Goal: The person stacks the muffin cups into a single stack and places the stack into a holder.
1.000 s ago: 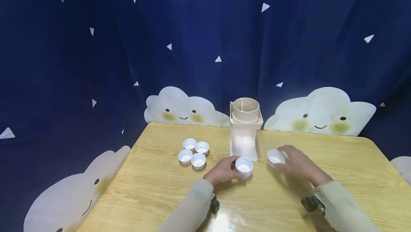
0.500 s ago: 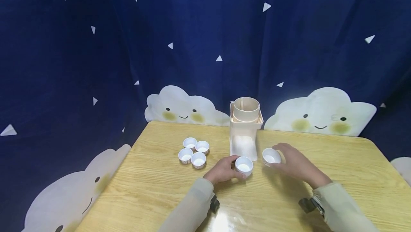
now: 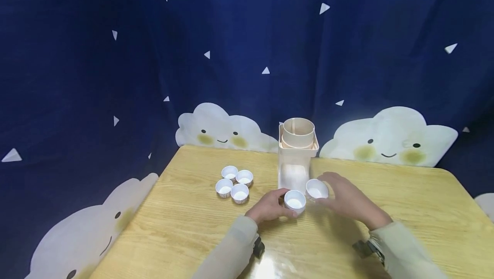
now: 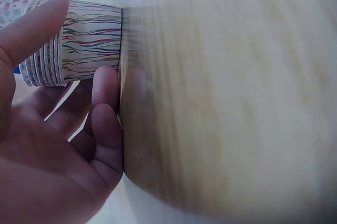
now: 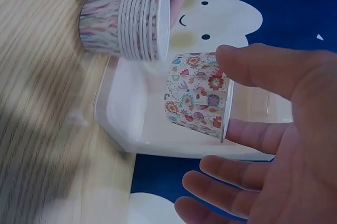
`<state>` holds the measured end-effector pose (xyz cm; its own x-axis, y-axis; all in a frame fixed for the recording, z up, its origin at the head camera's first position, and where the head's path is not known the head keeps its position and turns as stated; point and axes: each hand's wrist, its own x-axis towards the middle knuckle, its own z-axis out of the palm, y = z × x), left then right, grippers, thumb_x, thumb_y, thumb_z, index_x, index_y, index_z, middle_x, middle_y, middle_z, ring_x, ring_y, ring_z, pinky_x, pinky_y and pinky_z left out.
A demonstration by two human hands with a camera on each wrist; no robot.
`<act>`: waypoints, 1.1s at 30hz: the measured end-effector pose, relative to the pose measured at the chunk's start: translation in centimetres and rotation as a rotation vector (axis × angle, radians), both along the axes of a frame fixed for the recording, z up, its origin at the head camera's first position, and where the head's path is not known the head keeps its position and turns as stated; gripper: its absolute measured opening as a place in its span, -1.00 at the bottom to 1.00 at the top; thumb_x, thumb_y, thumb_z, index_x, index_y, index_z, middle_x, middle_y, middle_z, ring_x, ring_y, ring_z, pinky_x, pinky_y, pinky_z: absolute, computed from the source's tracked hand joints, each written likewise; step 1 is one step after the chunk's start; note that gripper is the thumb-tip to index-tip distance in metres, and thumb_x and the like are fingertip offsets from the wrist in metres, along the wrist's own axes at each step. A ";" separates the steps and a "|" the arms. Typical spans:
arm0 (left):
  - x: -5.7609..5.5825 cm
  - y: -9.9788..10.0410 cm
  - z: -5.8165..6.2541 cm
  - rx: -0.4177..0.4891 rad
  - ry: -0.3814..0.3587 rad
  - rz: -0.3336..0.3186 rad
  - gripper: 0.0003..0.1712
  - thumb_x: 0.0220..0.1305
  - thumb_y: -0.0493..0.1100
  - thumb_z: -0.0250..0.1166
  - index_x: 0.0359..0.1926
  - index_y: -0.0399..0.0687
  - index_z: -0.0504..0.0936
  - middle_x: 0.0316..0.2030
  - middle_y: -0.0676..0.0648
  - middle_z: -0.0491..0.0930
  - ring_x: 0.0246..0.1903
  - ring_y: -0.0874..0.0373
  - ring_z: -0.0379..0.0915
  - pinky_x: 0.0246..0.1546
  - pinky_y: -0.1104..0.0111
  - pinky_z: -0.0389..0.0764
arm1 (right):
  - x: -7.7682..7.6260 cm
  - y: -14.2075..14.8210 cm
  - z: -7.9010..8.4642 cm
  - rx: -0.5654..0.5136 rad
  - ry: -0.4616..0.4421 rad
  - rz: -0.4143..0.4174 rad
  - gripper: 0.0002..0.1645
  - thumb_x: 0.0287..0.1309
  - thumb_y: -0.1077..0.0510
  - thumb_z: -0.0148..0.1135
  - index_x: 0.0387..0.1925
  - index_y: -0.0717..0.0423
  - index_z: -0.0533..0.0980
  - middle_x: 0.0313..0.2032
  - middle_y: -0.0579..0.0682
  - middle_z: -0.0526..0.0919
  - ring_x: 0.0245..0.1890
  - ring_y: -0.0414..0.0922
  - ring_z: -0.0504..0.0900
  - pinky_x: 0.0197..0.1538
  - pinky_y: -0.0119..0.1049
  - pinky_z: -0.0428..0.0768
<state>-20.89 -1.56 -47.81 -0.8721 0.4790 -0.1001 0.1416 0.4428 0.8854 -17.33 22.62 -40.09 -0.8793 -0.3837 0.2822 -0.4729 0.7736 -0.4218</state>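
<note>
My left hand (image 3: 271,206) grips a stack of nested paper baking cups (image 4: 92,39) standing on the table; the lowest has wavy coloured stripes and several rims show above it. In the right wrist view this stack (image 5: 102,23) appears at the upper left. My right hand (image 3: 345,197) pinches a single paper baking cup (image 5: 197,95) with a floral print between thumb and fingers, its mouth facing up. That cup (image 3: 317,189) is lifted off the table, close to the right of the stack in the head view.
Behind the hands stands a cream-coloured dispenser (image 3: 294,159) with a round tube on top. To the left, several white-lined baking cups (image 3: 240,193) sit in a cluster on the wooden table (image 3: 185,227). A dark blue curtain (image 3: 231,25) hangs behind.
My right hand has moved left with the floral baking cup, bringing it close to the stack. The left hand and its stack have stayed in place.
</note>
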 end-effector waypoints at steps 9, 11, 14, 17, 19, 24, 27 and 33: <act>0.0 -0.1 0.0 -0.018 0.030 0.001 -0.33 -0.07 -0.14 0.58 0.14 0.13 0.60 -0.15 0.15 0.65 -0.19 0.34 0.44 -0.09 0.45 0.46 | -0.1 -1.0 0.3 0.008 -0.012 0.023 -0.38 0.00 0.08 0.48 0.06 0.32 0.52 0.11 0.33 0.57 0.15 0.29 0.53 0.20 0.23 0.48; 0.0 -0.1 0.0 -0.021 0.033 -0.001 -0.34 -0.07 -0.14 0.58 0.13 0.13 0.60 -0.16 0.15 0.66 -0.19 0.34 0.44 -0.09 0.45 0.46 | -0.1 -1.1 0.4 0.006 -0.009 0.025 -0.39 0.00 0.08 0.47 0.06 0.30 0.52 0.11 0.32 0.57 0.15 0.28 0.54 0.20 0.22 0.48; -0.1 0.0 0.1 -0.022 0.039 -0.007 -0.36 -0.06 -0.13 0.58 0.11 0.15 0.61 -0.18 0.15 0.65 -0.21 0.34 0.44 -0.11 0.45 0.46 | 0.0 -1.3 0.7 0.004 0.001 0.032 -0.42 0.00 0.10 0.47 0.05 0.28 0.53 0.10 0.28 0.59 0.13 0.24 0.56 0.19 0.19 0.50; -0.1 0.0 0.0 -0.019 0.042 -0.010 -0.38 -0.06 -0.13 0.57 0.10 0.16 0.61 -0.19 0.16 0.65 -0.21 0.35 0.44 -0.12 0.45 0.46 | 0.0 -1.6 0.8 0.007 0.001 0.038 -0.43 0.00 0.10 0.46 0.05 0.27 0.53 0.09 0.27 0.60 0.13 0.22 0.57 0.19 0.18 0.51; -0.2 0.0 0.0 -0.017 0.042 -0.014 -0.38 -0.05 -0.13 0.57 0.10 0.17 0.61 -0.17 0.16 0.66 -0.20 0.35 0.45 -0.12 0.45 0.47 | 0.0 -1.8 0.8 0.011 0.001 0.039 -0.43 0.01 0.10 0.47 0.05 0.26 0.54 0.09 0.26 0.60 0.13 0.21 0.57 0.19 0.17 0.51; -0.2 0.0 -0.1 -0.012 0.037 -0.016 -0.37 -0.05 -0.13 0.57 0.12 0.17 0.61 -0.14 0.14 0.67 -0.17 0.34 0.47 -0.11 0.45 0.48 | -0.2 -2.6 0.7 0.004 0.013 0.061 -0.43 -0.02 0.11 0.49 0.03 0.26 0.55 0.06 0.21 0.62 0.10 0.16 0.58 0.16 0.13 0.54; -0.1 -0.1 -0.2 -0.005 0.024 -0.011 -0.36 -0.05 -0.15 0.57 0.13 0.17 0.60 -0.13 0.12 0.67 -0.16 0.32 0.48 -0.12 0.43 0.49 | -0.2 -3.2 0.5 0.002 0.010 0.082 -0.41 -0.03 0.12 0.50 0.03 0.29 0.54 0.04 0.22 0.62 0.08 0.15 0.59 0.13 0.12 0.56; -0.1 -0.1 -0.3 0.010 0.004 -0.016 -0.34 -0.04 -0.14 0.56 0.16 0.19 0.59 -0.08 0.11 0.68 -0.14 0.30 0.50 -0.14 0.43 0.51 | -0.4 -3.9 0.0 0.022 -0.018 0.101 -0.42 -0.04 0.13 0.51 0.01 0.32 0.53 0.00 0.19 0.63 -0.01 0.07 0.62 0.05 0.04 0.60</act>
